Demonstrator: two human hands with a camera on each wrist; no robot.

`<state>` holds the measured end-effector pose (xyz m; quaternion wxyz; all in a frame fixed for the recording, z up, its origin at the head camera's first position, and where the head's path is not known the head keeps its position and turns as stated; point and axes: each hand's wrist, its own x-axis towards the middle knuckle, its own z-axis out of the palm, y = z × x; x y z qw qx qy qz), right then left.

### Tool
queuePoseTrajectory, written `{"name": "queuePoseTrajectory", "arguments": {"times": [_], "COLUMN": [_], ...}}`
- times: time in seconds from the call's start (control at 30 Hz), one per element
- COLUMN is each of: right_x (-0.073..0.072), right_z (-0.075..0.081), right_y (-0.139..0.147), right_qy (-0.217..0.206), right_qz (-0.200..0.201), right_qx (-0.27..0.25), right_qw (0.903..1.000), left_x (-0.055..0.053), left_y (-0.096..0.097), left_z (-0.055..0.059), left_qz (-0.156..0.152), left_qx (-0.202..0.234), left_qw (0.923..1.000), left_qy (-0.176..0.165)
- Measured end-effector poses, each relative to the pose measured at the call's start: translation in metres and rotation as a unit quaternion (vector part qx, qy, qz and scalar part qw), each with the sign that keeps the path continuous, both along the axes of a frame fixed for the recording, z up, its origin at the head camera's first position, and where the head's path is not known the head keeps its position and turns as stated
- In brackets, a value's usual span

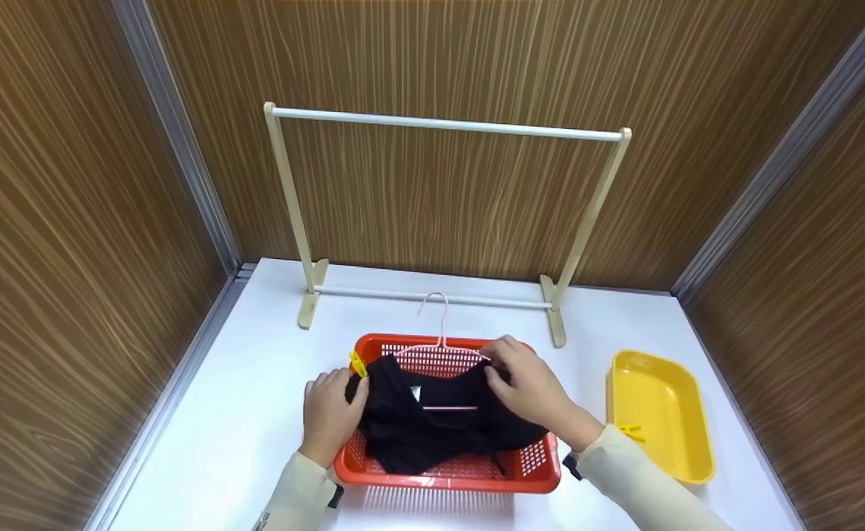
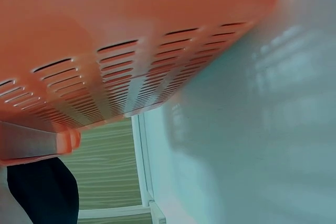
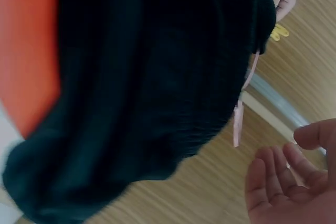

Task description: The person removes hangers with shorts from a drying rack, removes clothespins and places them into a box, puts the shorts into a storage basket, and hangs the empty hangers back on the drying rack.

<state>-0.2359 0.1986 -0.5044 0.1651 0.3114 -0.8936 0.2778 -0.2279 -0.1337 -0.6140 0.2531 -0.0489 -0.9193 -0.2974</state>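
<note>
From here it looks like the step of clipping a black fabric garment (image 1: 403,435) to a thin pink hanger (image 1: 443,342), over a red perforated plastic basket (image 1: 447,483); next calls for steadying the unclipped shoulder. The left hand (image 1: 331,413) pinches cloth beside a yellow plastic clip (image 1: 358,364); the right hand (image 1: 539,387), loosely bent, thumb apart, pinches nothing I can make out.

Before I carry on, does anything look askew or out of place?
The garment looks unevenly clipped: a yellow clip shows by the left hand, but none shows by the right hand.
</note>
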Motion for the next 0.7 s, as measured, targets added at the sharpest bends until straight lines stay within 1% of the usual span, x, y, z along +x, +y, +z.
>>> {"name": "queuePoseTrajectory", "arguments": {"times": [0.2,0.37,0.53,0.63,0.7], "right_x": [-0.008,-0.019,-0.028,-0.031,-0.032], "right_z": [0.021,0.034,0.038,0.033,0.028], "right_y": [-0.032,-0.072,-0.108,-0.125,-0.133], "right_qy": [-0.024,-0.031,-0.043,-0.049,-0.046], "right_qz": [0.028,0.059,0.078,0.089,0.099], "right_qx": [0.071,0.135,0.201,0.243,0.276], "right_qw": [0.9968,0.9886,0.9755,0.9646,0.955], "left_x": [-0.001,-0.002,-0.002,-0.001,0.0], "left_y": [0.001,0.0,-0.001,-0.001,-0.001], "left_z": [0.0,0.0,0.0,0.0,0.0], "left_qz": [-0.004,-0.009,-0.011,-0.011,-0.011], "left_qx": [-0.011,-0.015,-0.013,-0.01,-0.01], "left_qw": [0.9999,0.9998,0.9998,0.9999,0.9999], "left_qy": [0.006,0.011,0.005,0.003,0.006]}}
